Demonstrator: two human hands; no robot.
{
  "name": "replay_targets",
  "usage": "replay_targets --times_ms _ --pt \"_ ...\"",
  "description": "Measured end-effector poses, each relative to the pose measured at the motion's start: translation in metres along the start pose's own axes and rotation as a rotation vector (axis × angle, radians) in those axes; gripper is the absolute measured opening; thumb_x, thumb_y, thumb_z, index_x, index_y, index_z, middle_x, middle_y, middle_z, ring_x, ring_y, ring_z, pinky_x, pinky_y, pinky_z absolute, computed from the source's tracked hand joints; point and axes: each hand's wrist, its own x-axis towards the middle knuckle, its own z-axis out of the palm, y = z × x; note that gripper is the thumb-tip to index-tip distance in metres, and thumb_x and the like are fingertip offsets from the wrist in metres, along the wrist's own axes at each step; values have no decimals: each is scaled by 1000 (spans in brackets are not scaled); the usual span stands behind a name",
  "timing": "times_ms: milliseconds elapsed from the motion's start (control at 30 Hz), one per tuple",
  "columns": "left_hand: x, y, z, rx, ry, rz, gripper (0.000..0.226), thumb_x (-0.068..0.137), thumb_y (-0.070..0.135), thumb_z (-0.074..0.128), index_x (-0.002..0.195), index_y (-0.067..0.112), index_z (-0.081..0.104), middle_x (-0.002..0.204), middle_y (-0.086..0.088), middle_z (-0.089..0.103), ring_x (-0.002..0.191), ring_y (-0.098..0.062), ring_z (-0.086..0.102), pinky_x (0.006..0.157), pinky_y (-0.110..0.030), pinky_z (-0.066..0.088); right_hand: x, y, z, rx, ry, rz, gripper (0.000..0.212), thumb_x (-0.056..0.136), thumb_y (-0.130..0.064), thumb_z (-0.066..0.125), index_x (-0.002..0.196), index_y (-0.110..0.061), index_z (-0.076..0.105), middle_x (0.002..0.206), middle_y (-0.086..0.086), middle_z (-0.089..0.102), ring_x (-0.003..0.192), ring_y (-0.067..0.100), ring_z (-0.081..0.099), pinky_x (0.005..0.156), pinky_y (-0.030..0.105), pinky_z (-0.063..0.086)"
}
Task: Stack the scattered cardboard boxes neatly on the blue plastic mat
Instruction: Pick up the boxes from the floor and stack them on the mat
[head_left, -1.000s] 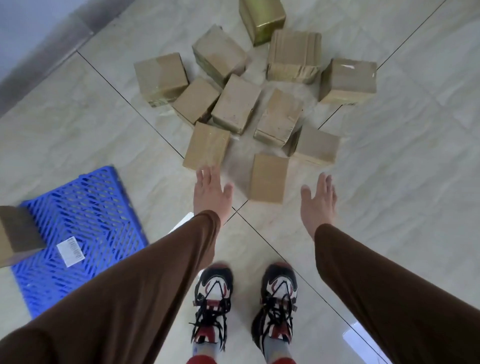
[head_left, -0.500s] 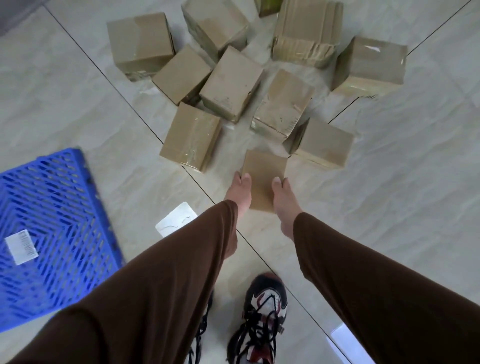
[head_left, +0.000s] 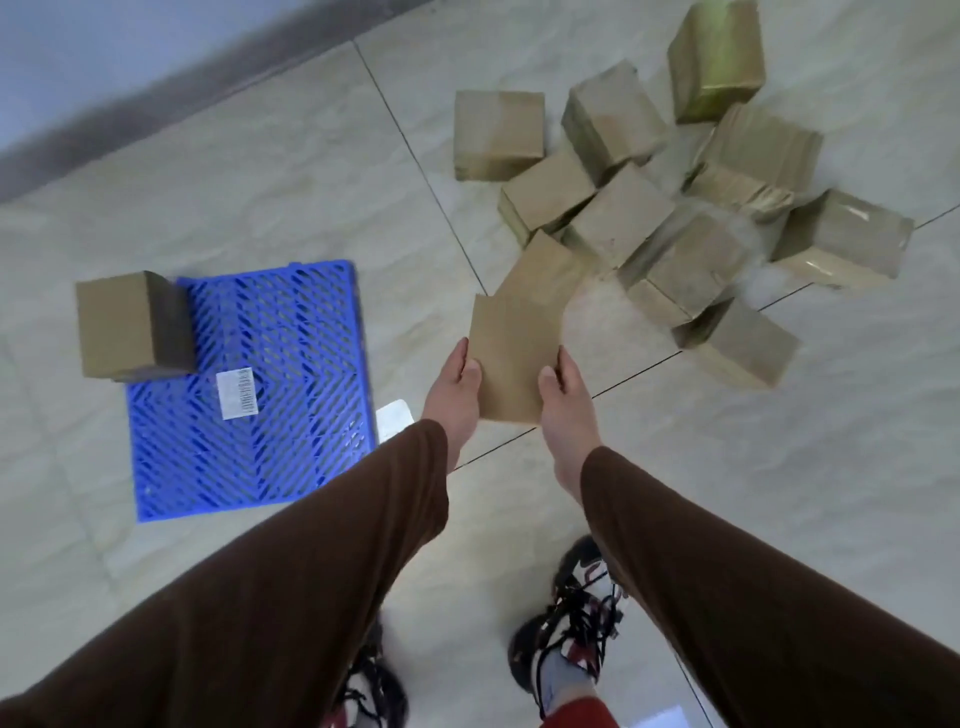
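Cardboard, plain brown and matte, makes up the held box (head_left: 511, 358), which is now off the floor and clamped between both hands; half a second ago it lay on the tiles with the hands just closing on its sides. The left hand (head_left: 454, 387) presses its left face with thumb on top and fingers curled under; the right hand (head_left: 563, 400) mirrors this on the right face. The grip on each side is therefore closed round the box, not spread.

Relative to the blue mat (head_left: 291, 415), the held box is just to its right, near the mat's right edge, above bare floor. The view has swung toward the mat, which suggests the carry is under way.

The mat is rigid blue plastic with a slotted lattice and a white barcode label (head_left: 237, 393). One placed box (head_left: 132, 325) stands at its far left corner, partly overhanging the edge. The remaining pile (head_left: 670, 218) lies well to the right of the mat, beyond the held box: squarish cartons, several with glossy tape, one greenish-gold box (head_left: 719, 60) at the far end.

Judgement: the task is at an early stage; most of the cartons are not yet stacked.
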Motion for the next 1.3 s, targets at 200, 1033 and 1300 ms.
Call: replay_targets --times_ms 200,1033,1300 --pt "-23 -12 -134 -91 125 24 50 107 27 39 157 27 30 151 5 46 133 -10 46 105 -17 32 -40 -16 129 -77 -80 -51 50 107 -16 43 155 -28 39 137 -11 56 117 9 57 98 24 43" --pt "111 -106 -342 -897 377 -229 47 95 38 64 130 9 52 126 -7 67 117 -21 64 104 -37 48 58 8 432 -14 -150 141 48 107 -21 50 154 -24 41 147 -1 54 123 21 60 106 47 50" --pt "138 -110 -346 -869 485 -290 42 94 44 64 120 12 57 118 -4 69 108 -19 65 96 -32 50 73 9 458 -69 -157 104 48 107 -21 50 153 -24 42 143 -2 56 118 17 61 98 36 54"
